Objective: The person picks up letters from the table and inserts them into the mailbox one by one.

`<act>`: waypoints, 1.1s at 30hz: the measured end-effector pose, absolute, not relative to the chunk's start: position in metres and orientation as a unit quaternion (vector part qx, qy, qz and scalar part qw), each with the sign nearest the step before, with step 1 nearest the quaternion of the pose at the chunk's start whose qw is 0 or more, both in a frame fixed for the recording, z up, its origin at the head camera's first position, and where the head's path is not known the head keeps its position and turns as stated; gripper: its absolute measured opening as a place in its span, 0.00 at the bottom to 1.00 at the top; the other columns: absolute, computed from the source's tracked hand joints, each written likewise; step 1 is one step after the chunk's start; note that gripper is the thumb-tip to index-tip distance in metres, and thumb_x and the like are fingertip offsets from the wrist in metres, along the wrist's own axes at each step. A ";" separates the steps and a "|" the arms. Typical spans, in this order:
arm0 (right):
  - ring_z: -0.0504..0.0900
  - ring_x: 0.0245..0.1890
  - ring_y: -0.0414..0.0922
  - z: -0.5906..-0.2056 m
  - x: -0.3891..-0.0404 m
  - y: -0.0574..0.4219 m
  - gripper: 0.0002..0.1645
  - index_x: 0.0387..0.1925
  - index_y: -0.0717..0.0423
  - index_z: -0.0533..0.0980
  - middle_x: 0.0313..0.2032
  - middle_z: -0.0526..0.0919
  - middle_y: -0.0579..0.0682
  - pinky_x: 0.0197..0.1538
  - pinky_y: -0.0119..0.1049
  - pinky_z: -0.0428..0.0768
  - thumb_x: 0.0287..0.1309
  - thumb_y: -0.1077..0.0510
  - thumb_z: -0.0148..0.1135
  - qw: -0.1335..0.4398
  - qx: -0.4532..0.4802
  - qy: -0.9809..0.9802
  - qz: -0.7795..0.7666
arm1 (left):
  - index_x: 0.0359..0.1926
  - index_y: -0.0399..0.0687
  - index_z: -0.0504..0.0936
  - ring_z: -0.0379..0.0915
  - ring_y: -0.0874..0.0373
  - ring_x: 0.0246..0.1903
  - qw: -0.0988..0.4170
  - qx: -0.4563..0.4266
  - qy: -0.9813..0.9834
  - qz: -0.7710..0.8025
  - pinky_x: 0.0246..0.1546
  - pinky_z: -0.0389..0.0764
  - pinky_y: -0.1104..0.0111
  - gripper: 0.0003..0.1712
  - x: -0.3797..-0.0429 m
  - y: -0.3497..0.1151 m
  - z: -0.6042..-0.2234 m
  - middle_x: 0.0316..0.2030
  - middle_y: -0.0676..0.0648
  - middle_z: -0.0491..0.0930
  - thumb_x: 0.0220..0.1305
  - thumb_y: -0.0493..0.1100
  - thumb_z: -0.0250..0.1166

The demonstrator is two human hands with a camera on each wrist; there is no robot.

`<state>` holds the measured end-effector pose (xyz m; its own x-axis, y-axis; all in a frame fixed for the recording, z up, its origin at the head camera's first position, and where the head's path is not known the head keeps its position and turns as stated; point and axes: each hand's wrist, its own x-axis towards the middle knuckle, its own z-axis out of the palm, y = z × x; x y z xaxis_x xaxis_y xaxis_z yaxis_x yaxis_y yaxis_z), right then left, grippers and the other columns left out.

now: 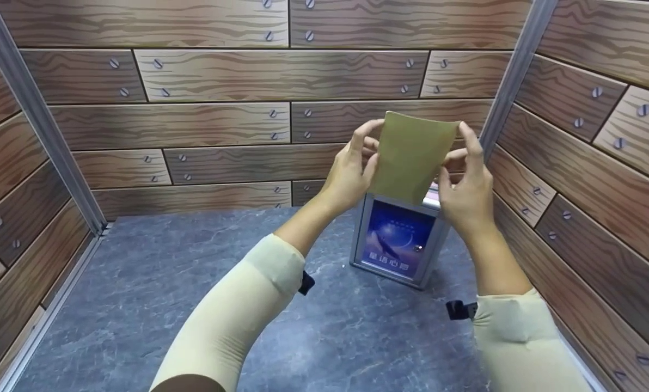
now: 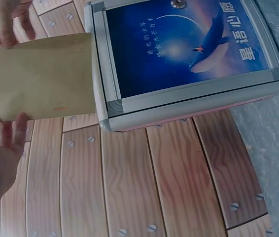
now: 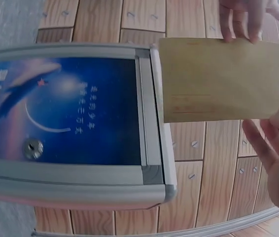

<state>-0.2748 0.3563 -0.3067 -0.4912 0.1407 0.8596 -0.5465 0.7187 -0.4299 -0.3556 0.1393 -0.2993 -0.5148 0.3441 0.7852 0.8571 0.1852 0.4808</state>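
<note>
A brown paper envelope (image 1: 414, 158) stands upright over the top of a locked box (image 1: 398, 234). My left hand (image 1: 351, 169) pinches its left edge with thumb and fingers. On the opposite edge, my right hand (image 1: 469, 185) grips it the same way. Faint red printed lines mark the envelope (image 3: 228, 79) in the right wrist view. Its lower edge meets the box's top; whether any of it is inside a slot cannot be told. The box has a grey metal frame, a blue front panel with a whale and white characters, and a round lock (image 3: 33, 148).
The box stands on a blue-grey marbled tabletop (image 1: 194, 283), toward the right side. Wood-plank-patterned walls (image 1: 221, 76) rise behind and at both sides, with metal posts (image 1: 47, 109) at the corners.
</note>
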 end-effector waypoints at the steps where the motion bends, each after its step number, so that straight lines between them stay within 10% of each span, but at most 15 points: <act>1: 0.83 0.38 0.30 -0.306 -0.275 0.357 0.47 0.80 0.44 0.60 0.43 0.86 0.58 0.42 0.15 0.78 0.66 0.75 0.60 0.501 0.131 -0.785 0.341 | 0.75 0.54 0.60 0.88 0.51 0.49 0.270 -0.418 -0.718 -0.486 0.53 0.85 0.74 0.30 -0.357 0.141 -0.299 0.48 0.42 0.84 0.80 0.32 0.58; 9: 0.87 0.39 0.54 -0.306 -0.282 0.363 0.44 0.77 0.43 0.63 0.43 0.86 0.61 0.49 0.17 0.78 0.65 0.75 0.59 0.558 0.142 -0.764 0.290 | 0.73 0.51 0.60 0.88 0.49 0.45 0.278 -0.437 -0.683 -0.516 0.51 0.87 0.73 0.26 -0.367 0.155 -0.299 0.48 0.39 0.83 0.82 0.33 0.54; 24: 0.86 0.43 0.62 -0.325 -0.303 0.375 0.44 0.76 0.45 0.64 0.43 0.86 0.63 0.48 0.55 0.84 0.63 0.74 0.59 0.580 0.145 -0.766 0.236 | 0.73 0.52 0.61 0.87 0.49 0.44 0.252 -0.420 -0.700 -0.520 0.49 0.87 0.71 0.25 -0.389 0.167 -0.311 0.48 0.40 0.85 0.82 0.33 0.54; 33: 0.90 0.39 0.56 -0.342 -0.315 0.385 0.46 0.78 0.43 0.61 0.43 0.86 0.61 0.40 0.44 0.88 0.65 0.73 0.61 0.516 0.120 -0.810 0.252 | 0.71 0.55 0.63 0.85 0.51 0.44 0.282 -0.367 -0.757 -0.460 0.49 0.86 0.58 0.22 -0.399 0.174 -0.323 0.48 0.44 0.87 0.84 0.39 0.56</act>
